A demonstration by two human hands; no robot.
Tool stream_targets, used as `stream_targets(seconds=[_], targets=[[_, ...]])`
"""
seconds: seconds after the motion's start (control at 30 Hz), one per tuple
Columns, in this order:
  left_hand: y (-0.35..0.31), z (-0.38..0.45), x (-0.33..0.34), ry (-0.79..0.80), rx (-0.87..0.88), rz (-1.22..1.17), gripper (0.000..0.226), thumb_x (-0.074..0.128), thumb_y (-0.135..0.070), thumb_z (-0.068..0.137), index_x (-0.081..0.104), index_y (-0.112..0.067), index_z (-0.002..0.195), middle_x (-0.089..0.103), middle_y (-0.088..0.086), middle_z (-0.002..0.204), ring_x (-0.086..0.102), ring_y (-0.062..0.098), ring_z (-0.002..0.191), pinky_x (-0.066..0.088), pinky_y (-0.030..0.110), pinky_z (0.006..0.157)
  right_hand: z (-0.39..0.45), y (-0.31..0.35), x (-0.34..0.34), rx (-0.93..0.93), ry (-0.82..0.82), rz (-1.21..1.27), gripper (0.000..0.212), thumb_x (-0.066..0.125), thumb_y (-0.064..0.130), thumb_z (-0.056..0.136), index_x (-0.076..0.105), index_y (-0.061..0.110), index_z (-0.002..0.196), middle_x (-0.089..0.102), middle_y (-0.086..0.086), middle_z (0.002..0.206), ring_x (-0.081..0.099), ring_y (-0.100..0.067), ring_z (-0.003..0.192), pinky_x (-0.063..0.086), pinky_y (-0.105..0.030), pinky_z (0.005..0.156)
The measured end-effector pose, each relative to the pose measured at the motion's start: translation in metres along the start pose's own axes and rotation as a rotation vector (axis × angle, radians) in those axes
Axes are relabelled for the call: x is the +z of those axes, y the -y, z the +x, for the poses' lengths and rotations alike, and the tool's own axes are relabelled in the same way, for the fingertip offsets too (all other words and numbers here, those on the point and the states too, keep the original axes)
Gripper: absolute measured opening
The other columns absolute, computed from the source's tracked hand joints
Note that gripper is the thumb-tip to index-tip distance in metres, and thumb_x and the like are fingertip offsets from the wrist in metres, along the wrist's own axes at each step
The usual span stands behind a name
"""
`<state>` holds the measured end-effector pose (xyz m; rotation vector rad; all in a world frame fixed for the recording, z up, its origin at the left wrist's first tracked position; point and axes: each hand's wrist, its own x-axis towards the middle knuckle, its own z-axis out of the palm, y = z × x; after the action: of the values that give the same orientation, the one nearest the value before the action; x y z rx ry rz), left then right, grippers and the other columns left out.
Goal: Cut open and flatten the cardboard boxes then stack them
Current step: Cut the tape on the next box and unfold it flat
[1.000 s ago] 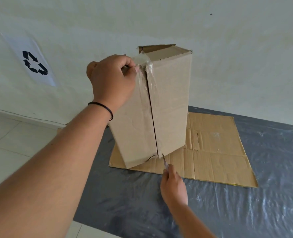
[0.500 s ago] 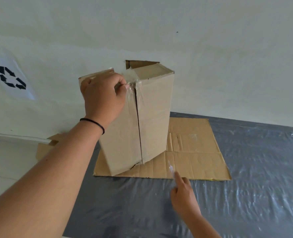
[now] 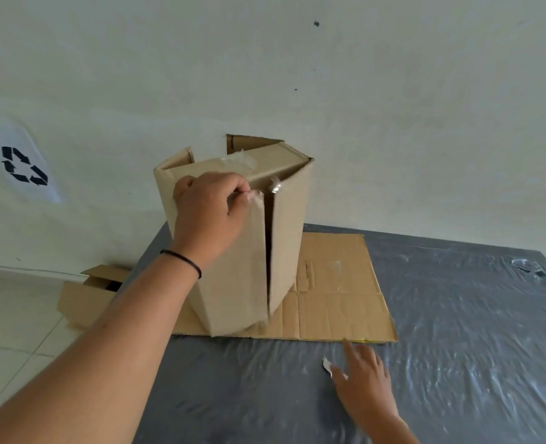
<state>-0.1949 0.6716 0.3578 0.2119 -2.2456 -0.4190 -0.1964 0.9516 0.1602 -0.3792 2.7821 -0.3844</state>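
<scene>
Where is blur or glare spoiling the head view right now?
Head view: right hand and the small blade it holds are motion-smeared; glare streaks the plastic sheet; the upright box under the left hand is fairly sharp; wide-angle bending at the edges.

You're holding a matt brown cardboard box (image 3: 242,251), glossy clear tape (image 3: 274,187) crinkled at its seam. A flattened sheet (image 3: 338,299) of the same cardboard lies on shiny, wrinkled plastic film covering the grey desk (image 3: 457,315).
</scene>
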Motion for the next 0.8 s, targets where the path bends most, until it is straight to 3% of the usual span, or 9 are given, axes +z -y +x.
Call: stream_targets(seconds=[0.1, 0.2, 0.3, 0.37, 0.47, 0.53, 0.63, 0.7, 0.8], targets=[[-0.013, -0.004, -0.008, 0.010, 0.040, -0.128, 0.010, 0.055, -0.025, 0.090, 0.053, -0.020, 0.081, 0.055, -0.010, 0.070, 0.053, 0.012, 0.067, 0.033, 0.033, 0.083, 0.011, 0.045, -0.050, -0.078, -0.120, 0.381, 0.054, 0.045, 0.038, 0.097, 0.031, 0.023, 0.147, 0.034, 0.000, 0.149, 0.039, -0.019, 0.132, 0.036, -0.031, 0.104], [-0.020, -0.004, -0.021, -0.019, 0.057, -0.318, 0.018, 0.050, -0.019, 0.089, 0.047, -0.010, 0.074, 0.040, -0.008, 0.057, 0.039, 0.010, 0.053, 0.033, 0.031, 0.061, 0.020, 0.087, -0.097, -0.168, -0.153, 0.549, 0.071, 0.051, 0.045, 0.094, 0.018, 0.022, 0.152, 0.019, 0.003, 0.157, 0.028, -0.017, 0.140, 0.030, -0.029, 0.108], [-0.019, -0.011, -0.033, -0.045, 0.070, -0.413, 0.022, 0.045, -0.013, 0.087, 0.041, -0.003, 0.068, 0.035, 0.003, 0.052, 0.032, 0.018, 0.047, 0.026, 0.033, 0.047, 0.030, 0.119, -0.120, -0.245, -0.118, 0.604, 0.083, 0.054, 0.047, 0.092, 0.004, 0.022, 0.153, 0.009, 0.004, 0.159, 0.016, -0.017, 0.145, 0.023, -0.032, 0.112], [-0.018, -0.018, -0.039, -0.054, 0.095, -0.428, 0.021, 0.041, -0.009, 0.083, 0.038, -0.003, 0.063, 0.034, 0.009, 0.051, 0.032, 0.022, 0.047, 0.026, 0.038, 0.044, 0.041, 0.135, -0.123, -0.267, -0.113, 0.582, 0.086, 0.056, 0.048, 0.090, 0.002, 0.024, 0.153, 0.011, 0.004, 0.159, 0.018, -0.019, 0.144, 0.024, -0.034, 0.112], [-0.018, -0.030, -0.047, -0.089, 0.127, -0.406, 0.021, 0.040, -0.007, 0.079, 0.037, -0.004, 0.059, 0.033, 0.006, 0.052, 0.033, 0.019, 0.047, 0.027, 0.034, 0.044, 0.057, 0.152, -0.122, -0.259, -0.107, 0.392, 0.094, 0.060, 0.056, 0.084, 0.004, 0.024, 0.152, 0.019, 0.001, 0.157, 0.025, -0.023, 0.142, 0.030, -0.043, 0.113], [-0.017, -0.039, -0.051, -0.104, 0.130, -0.393, 0.022, 0.039, -0.008, 0.079, 0.038, -0.005, 0.057, 0.036, 0.004, 0.052, 0.035, 0.017, 0.048, 0.029, 0.029, 0.046, 0.067, 0.161, -0.121, -0.227, -0.135, 0.246, 0.082, 0.061, 0.051, 0.084, 0.016, 0.021, 0.147, 0.036, -0.004, 0.147, 0.040, -0.026, 0.131, 0.038, -0.044, 0.106], [-0.010, -0.048, -0.058, -0.095, 0.118, -0.400, 0.028, 0.041, -0.010, 0.079, 0.039, -0.004, 0.053, 0.036, 0.003, 0.049, 0.034, 0.014, 0.047, 0.028, 0.025, 0.048, 0.073, 0.168, -0.129, -0.192, -0.204, 0.349, 0.028, 0.048, 0.022, 0.093, 0.042, 0.017, 0.120, 0.058, -0.008, 0.112, 0.057, -0.025, 0.092, 0.052, -0.040, 0.078], [-0.001, -0.048, -0.070, -0.049, 0.034, -0.467, 0.030, 0.043, -0.017, 0.078, 0.040, -0.004, 0.051, 0.036, 0.000, 0.047, 0.034, 0.011, 0.045, 0.029, 0.023, 0.045, 0.072, 0.168, -0.141, -0.169, -0.285, 0.571, 0.027, 0.037, 0.010, 0.093, 0.050, 0.019, 0.115, 0.060, -0.007, 0.095, 0.058, -0.021, 0.076, 0.051, -0.033, 0.060], [0.024, -0.036, -0.103, 0.076, -0.269, -0.544, 0.023, 0.042, -0.034, 0.070, 0.042, -0.022, 0.050, 0.036, -0.003, 0.050, 0.035, 0.010, 0.050, 0.031, 0.021, 0.050, 0.068, 0.171, -0.169, -0.196, -0.450, 0.739, 0.019, 0.037, 0.012, 0.096, 0.052, 0.020, 0.102, 0.061, -0.007, 0.086, 0.059, -0.022, 0.070, 0.055, -0.039, 0.059]])
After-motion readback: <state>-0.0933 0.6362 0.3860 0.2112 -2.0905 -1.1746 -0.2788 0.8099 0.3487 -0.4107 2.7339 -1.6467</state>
